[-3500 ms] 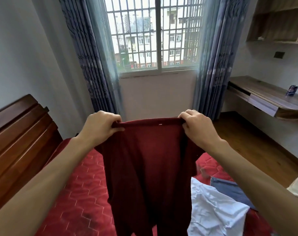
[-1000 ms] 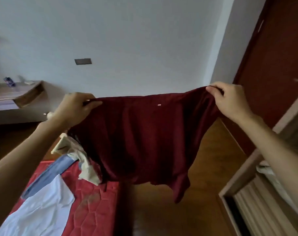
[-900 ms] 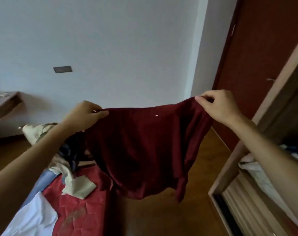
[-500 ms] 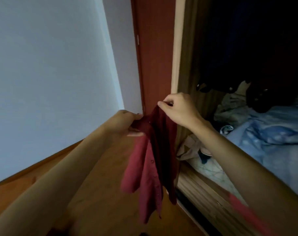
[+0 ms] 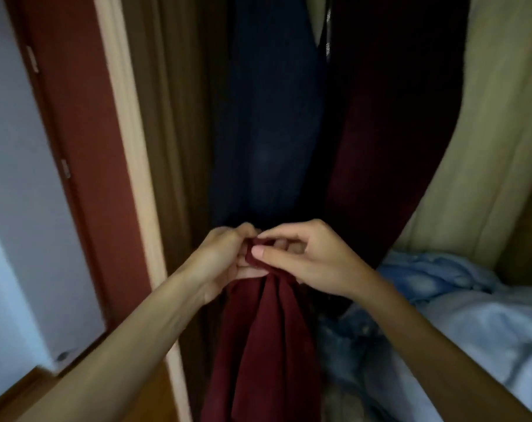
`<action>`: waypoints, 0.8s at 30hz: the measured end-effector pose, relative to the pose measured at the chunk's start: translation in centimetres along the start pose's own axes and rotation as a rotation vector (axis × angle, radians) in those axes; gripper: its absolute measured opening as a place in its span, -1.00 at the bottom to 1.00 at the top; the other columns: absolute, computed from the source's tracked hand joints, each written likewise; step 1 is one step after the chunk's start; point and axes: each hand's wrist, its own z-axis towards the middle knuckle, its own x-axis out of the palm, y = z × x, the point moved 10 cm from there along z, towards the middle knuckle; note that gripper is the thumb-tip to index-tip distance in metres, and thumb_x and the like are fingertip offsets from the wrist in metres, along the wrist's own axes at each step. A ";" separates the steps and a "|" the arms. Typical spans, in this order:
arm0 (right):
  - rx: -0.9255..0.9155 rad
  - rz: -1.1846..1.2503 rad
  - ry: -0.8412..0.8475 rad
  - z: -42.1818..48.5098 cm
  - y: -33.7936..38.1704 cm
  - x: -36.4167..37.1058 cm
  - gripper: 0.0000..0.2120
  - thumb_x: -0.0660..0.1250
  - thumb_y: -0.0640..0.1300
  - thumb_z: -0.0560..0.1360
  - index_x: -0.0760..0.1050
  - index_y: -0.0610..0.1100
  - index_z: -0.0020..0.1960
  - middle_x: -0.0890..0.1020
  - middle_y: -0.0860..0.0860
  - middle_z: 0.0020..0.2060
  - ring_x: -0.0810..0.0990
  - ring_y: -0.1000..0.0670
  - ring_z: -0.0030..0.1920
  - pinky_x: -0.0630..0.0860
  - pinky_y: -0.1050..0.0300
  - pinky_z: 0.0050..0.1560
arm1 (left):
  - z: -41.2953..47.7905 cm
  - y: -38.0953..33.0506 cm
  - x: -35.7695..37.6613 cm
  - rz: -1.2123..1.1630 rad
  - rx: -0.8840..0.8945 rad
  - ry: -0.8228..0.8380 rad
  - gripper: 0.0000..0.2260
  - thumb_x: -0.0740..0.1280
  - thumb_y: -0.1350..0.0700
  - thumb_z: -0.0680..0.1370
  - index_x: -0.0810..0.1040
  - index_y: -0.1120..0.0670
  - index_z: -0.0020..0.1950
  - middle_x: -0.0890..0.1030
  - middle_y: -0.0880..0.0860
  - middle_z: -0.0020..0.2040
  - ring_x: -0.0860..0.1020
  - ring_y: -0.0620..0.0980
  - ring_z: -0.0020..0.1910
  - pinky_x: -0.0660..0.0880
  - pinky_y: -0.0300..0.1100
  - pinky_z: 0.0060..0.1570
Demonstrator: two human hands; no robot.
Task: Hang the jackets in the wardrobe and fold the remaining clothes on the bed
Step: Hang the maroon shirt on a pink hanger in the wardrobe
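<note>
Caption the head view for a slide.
The left hand and right hand grip a dark red garment before hanging clothes in the wardrobe.

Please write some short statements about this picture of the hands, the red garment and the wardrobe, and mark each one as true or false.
1. The left hand and the right hand both hold the dark red cloth garment, bunched at its top. True.
2. The dark red cloth garment lies flat on a bed. False: it hangs down from the two hands, in front of the open wardrobe.
3. A dark navy garment hangs inside the wardrobe behind the hands. True.
4. The crumpled light blue fabric lies to the left of the hands. False: it lies at the lower right, inside the wardrobe.
</note>
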 end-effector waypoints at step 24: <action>-0.288 0.685 -0.924 8.2 13.9 -43.0 -0.71 0.25 0.02 0.59 0.42 -0.24 0.04 0.47 -0.08 -0.38 0.42 0.06 -0.47 0.38 0.29 -0.53 | 10.2 -30.1 21.2 -0.201 0.577 0.298 -0.80 0.20 0.25 0.66 0.54 0.35 0.13 0.65 0.26 -0.07 0.70 0.03 -0.34 0.62 -0.18 -0.39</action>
